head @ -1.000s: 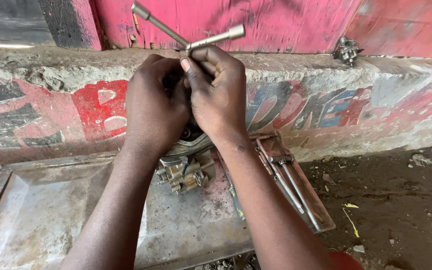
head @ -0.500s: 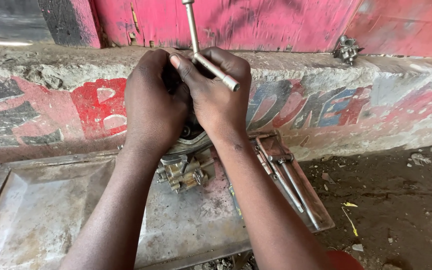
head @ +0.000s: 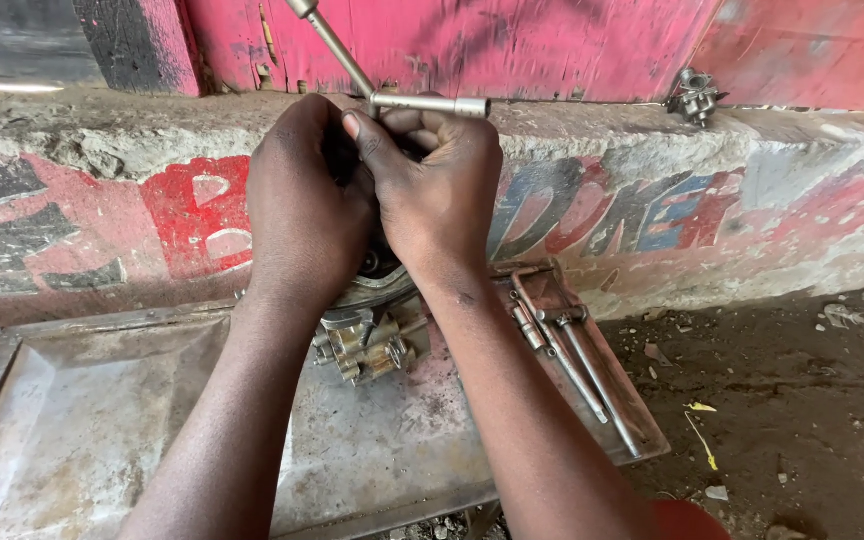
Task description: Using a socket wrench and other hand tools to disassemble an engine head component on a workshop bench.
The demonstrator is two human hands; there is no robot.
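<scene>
At upper centre, a steel T-handle socket wrench (head: 392,95) is clamped by the right hand (head: 437,190); the left hand (head: 302,205) is closed around a greasy engine part (head: 372,300). Rigid, probably slippery; best gripped at the crossbar.

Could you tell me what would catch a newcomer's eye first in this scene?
Both hands, the left hand and the right hand, clasp together at the centre around a T-shaped metal wrench whose bars stick up above the fingers. Below them a grimy metal engine part sits on a dented metal tray, with long tools lying along the tray's right edge. Behind runs a concrete ledge with red and blue painted letters.
</scene>
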